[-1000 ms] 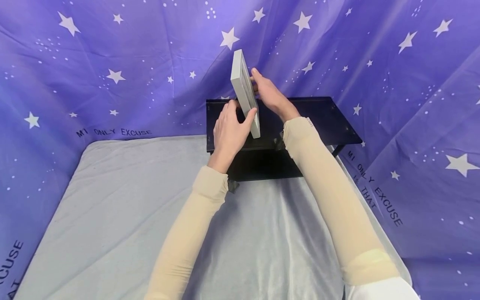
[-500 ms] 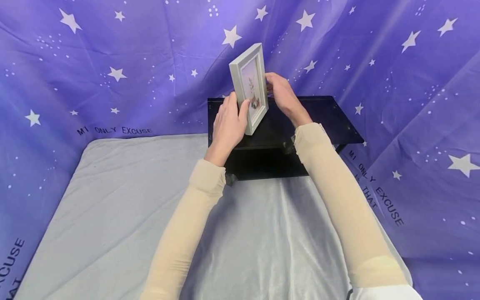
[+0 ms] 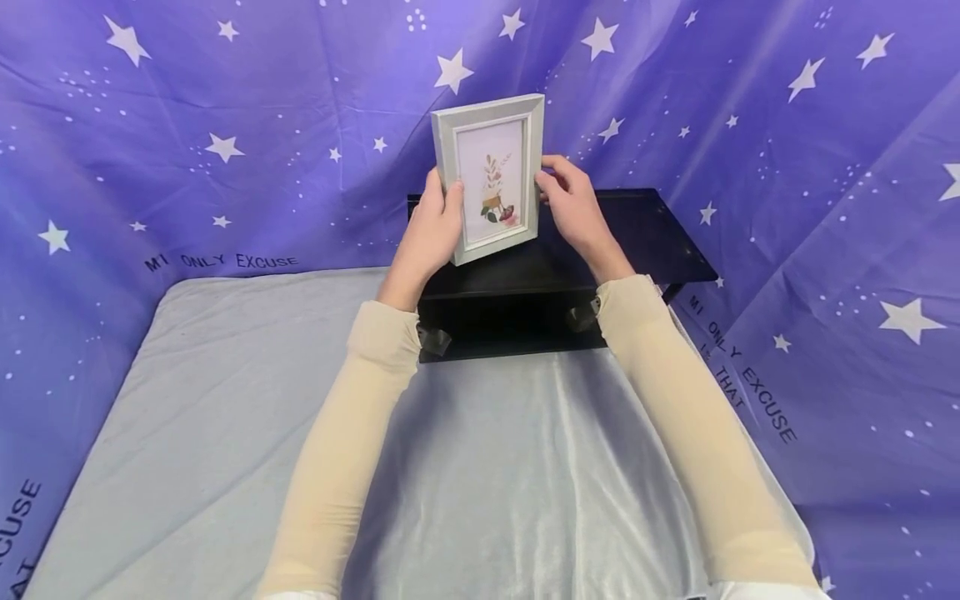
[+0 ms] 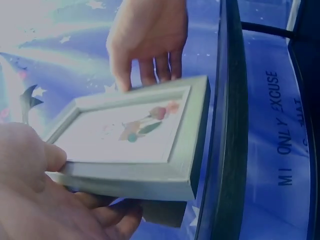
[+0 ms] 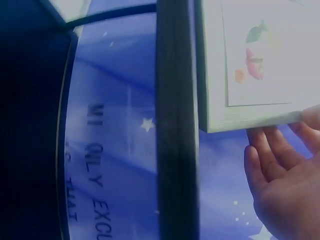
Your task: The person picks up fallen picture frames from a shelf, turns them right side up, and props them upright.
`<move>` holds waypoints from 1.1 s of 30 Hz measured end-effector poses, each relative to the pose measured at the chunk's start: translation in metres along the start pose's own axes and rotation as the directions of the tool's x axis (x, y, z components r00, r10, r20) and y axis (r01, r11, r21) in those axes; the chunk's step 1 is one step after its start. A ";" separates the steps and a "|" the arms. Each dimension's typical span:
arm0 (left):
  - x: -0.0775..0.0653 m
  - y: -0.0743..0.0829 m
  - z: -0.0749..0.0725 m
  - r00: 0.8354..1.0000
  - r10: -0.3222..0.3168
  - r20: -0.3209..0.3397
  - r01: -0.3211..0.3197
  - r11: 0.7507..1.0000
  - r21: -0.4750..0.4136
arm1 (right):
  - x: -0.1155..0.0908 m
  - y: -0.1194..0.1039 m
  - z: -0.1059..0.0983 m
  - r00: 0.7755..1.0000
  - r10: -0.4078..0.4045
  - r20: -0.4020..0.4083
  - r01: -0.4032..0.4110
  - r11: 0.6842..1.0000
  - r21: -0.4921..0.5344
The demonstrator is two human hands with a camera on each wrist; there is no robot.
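Observation:
A pale grey-green picture frame (image 3: 491, 179) with a flower print is held upright, slightly tilted, over the black table (image 3: 630, 242). Whether its lower edge touches the tabletop cannot be told. My left hand (image 3: 427, 229) grips the left side, thumb on the front and fingers behind, as the left wrist view shows. At the opposite side my right hand (image 3: 577, 204) holds the edge between thumb and fingers; its fingertips are partly hidden behind the frame. In the left wrist view a dark flap (image 4: 167, 212) shows beneath the frame.
A grey cloth (image 3: 480, 467) covers the surface in front of the black table, which has a lower shelf (image 3: 510, 325). Purple star-patterned curtains (image 3: 300, 100) hang close behind and at both sides.
The picture frame has turned from edge-on until its print faces me. My left hand has moved left with its side; my right hand has shifted right and now holds the other edge.

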State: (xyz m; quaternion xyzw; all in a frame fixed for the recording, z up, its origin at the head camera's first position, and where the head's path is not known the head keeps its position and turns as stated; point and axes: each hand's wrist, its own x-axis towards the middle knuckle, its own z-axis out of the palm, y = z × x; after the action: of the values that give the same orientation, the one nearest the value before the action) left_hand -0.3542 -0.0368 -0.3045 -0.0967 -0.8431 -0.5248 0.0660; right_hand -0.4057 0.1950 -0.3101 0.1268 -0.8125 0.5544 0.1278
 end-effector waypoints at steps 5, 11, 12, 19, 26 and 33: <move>0.005 -0.004 -0.011 0.998 -0.057 0.022 0.058 0.997 -0.055 | -0.013 -0.001 0.002 1.000 -0.004 -0.004 0.004 0.999 0.041; 0.009 -0.008 -0.016 0.997 -0.070 0.034 0.073 0.995 -0.073 | -0.025 -0.002 0.004 1.000 0.016 -0.013 -0.015 0.998 0.056; 0.009 -0.008 -0.017 0.996 -0.075 0.039 0.078 0.994 -0.073 | -0.026 -0.001 0.005 1.000 0.021 -0.017 -0.020 0.998 0.058; 0.011 -0.012 -0.018 0.998 -0.046 0.041 0.050 0.995 -0.083 | -0.033 0.003 0.008 0.999 0.017 -0.042 -0.013 0.996 0.088; 0.010 -0.013 -0.019 0.997 -0.034 0.062 0.042 0.992 -0.120 | -0.037 0.007 0.010 0.998 -0.002 -0.055 0.008 0.993 0.115; 0.009 -0.014 -0.025 0.996 -0.047 0.080 0.054 0.995 -0.082 | -0.038 0.009 0.015 0.998 -0.017 -0.057 0.024 0.990 0.137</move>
State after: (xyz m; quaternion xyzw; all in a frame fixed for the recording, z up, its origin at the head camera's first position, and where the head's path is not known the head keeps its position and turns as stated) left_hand -0.3662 -0.0646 -0.3038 -0.0982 -0.8244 -0.5572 0.0158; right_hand -0.3740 0.1863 -0.3362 0.1283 -0.7671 0.6112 0.1468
